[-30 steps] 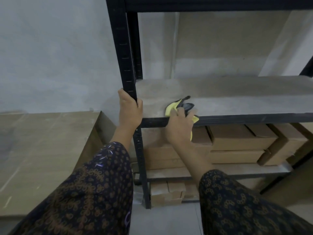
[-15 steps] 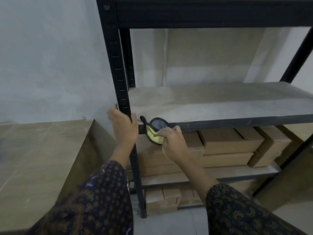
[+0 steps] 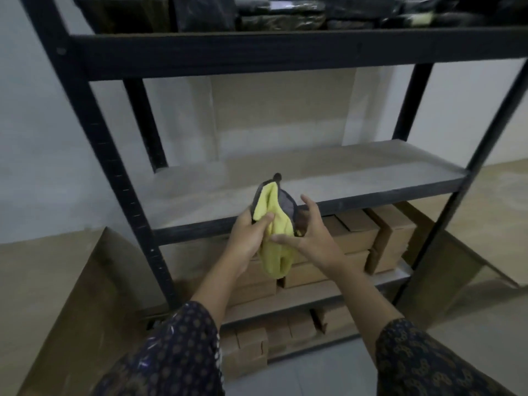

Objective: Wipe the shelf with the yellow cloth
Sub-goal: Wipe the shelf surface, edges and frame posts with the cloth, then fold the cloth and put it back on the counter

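The yellow cloth (image 3: 275,232), edged in dark grey, hangs bunched in the air in front of the shelf's front rail. My left hand (image 3: 248,238) grips its left side, thumb pressed into the yellow fabric. My right hand (image 3: 314,238) touches the cloth's right side with thumb and fingertips, the other fingers spread apart. The grey shelf board (image 3: 314,178) sits bare behind the cloth inside a black metal rack (image 3: 123,172).
Brown cardboard boxes (image 3: 371,235) fill the lower shelves. Dark bundles (image 3: 280,12) lie on the top shelf. A flat brown board (image 3: 57,281) leans at the left, another (image 3: 471,252) at the right. A pale wall stands behind the rack.
My left hand left the rack post and took hold of the cloth. The cloth came off the shelf's front edge into the air between both hands. The view pulled back and up.
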Demonstrator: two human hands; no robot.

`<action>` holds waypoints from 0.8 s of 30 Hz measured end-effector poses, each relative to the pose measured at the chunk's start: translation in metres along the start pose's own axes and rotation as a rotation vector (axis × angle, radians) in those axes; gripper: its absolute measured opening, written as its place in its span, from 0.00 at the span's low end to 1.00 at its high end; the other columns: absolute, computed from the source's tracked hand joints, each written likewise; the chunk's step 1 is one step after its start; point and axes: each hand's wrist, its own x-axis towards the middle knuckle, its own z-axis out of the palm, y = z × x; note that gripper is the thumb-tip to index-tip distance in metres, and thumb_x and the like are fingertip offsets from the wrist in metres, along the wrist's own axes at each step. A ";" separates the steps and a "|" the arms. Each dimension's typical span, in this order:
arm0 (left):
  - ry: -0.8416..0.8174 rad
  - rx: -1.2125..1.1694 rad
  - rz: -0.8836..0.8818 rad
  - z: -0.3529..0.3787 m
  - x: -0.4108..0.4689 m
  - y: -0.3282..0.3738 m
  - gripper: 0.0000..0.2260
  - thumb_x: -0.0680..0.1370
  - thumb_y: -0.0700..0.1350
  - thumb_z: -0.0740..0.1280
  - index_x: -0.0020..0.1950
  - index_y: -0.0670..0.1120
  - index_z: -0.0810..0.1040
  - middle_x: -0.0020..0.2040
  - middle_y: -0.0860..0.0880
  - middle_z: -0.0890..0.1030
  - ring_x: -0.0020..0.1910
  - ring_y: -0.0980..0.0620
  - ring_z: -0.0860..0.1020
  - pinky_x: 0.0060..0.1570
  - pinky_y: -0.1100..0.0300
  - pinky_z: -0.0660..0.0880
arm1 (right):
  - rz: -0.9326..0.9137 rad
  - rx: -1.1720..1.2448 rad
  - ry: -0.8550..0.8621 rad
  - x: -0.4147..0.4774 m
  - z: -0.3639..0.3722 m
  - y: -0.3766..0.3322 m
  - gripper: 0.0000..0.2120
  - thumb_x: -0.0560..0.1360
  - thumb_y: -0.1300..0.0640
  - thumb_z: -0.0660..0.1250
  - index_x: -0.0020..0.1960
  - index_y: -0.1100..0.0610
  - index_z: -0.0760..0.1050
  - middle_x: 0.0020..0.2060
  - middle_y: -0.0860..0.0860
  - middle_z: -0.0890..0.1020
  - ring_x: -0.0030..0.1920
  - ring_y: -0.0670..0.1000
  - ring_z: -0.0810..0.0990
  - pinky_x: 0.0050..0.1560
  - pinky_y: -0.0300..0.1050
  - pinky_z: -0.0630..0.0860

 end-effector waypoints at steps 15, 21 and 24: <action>-0.136 0.303 0.255 0.202 -0.006 0.072 0.13 0.78 0.53 0.64 0.58 0.48 0.78 0.52 0.51 0.82 0.51 0.51 0.80 0.54 0.47 0.77 | 0.056 0.116 0.124 -0.021 -0.232 0.023 0.08 0.76 0.60 0.68 0.50 0.64 0.80 0.44 0.55 0.83 0.45 0.51 0.80 0.46 0.46 0.78; -0.142 0.021 0.159 0.271 0.006 0.078 0.08 0.79 0.51 0.63 0.56 0.51 0.77 0.52 0.53 0.82 0.50 0.54 0.80 0.50 0.54 0.77 | 0.067 0.089 0.220 -0.012 -0.295 0.040 0.08 0.80 0.55 0.61 0.43 0.56 0.73 0.38 0.51 0.76 0.41 0.51 0.75 0.44 0.46 0.71; -0.326 -0.087 -0.078 0.301 0.013 0.066 0.13 0.75 0.51 0.69 0.56 0.46 0.78 0.52 0.47 0.84 0.49 0.48 0.82 0.48 0.53 0.77 | 0.139 0.207 0.321 -0.003 -0.324 0.050 0.09 0.81 0.54 0.58 0.46 0.57 0.72 0.42 0.56 0.77 0.44 0.54 0.77 0.45 0.50 0.73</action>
